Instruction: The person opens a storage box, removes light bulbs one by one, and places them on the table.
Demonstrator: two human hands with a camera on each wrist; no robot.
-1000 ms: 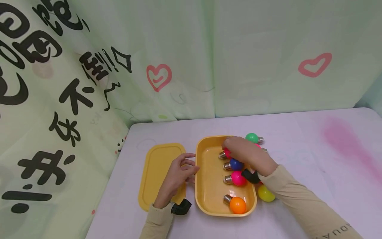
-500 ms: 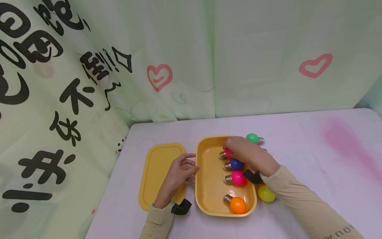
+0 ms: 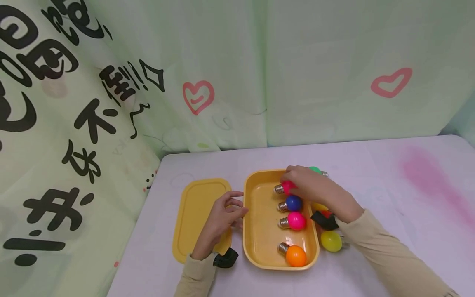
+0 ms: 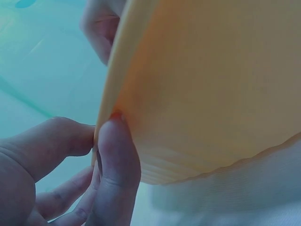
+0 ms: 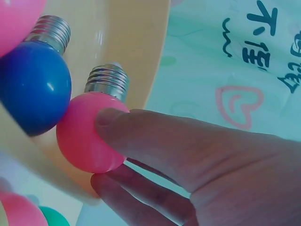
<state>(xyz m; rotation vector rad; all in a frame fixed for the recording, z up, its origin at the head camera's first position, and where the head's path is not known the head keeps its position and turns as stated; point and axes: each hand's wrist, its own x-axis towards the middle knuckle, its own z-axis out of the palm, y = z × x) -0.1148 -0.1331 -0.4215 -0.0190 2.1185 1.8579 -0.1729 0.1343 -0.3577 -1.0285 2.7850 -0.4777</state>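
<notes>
A yellow plastic box (image 3: 259,251) stands on the table, with several light bulbs along its right side. My right hand (image 3: 319,187) reaches over its far right corner. In the right wrist view, thumb and fingers pinch the round end of a pink light bulb (image 5: 89,136), its metal screw base pointing away from the palm. Right beside it lies a blue bulb (image 3: 294,203), then a second pink bulb (image 3: 297,221) and, nearer the front, an orange bulb (image 3: 295,255). My left hand (image 3: 225,212) holds the box's left rim between thumb and fingers, as the left wrist view shows.
A yellow lid (image 3: 202,206) lies flat to the left, partly under my left hand. Outside the box on the right are a yellow bulb (image 3: 331,241), a green bulb (image 3: 315,169) and others partly covered by my right arm. A drawn-on curtain (image 3: 315,95) hangs behind the table.
My right hand has shifted a little right and away, and the pink bulb has moved slightly the same way. More bulbs show beside the box; the green one is more covered. The left hand stays put.
</notes>
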